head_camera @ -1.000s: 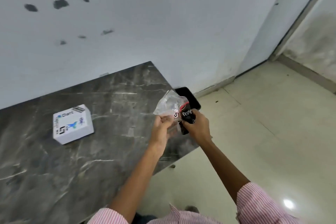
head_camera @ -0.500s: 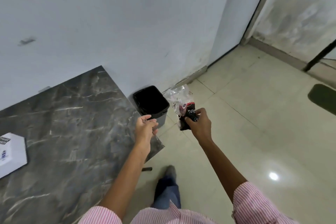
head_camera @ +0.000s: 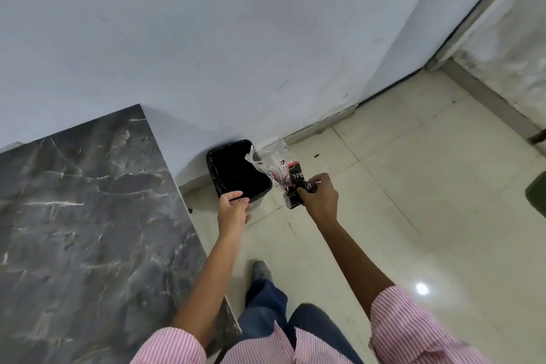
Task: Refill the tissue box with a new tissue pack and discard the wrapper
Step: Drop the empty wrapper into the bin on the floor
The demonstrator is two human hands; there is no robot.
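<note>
Wrapper [head_camera: 283,179], light crinkly film, is pinched at its bunched end by right hand [head_camera: 320,199]; left hand [head_camera: 233,211] hangs empty, half-curled, bin [head_camera: 236,174] at ten o'clock.

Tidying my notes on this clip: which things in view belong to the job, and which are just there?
Job: wrapper, right hand, black bin.
Just there: left hand, marble table, dark green object.
</note>
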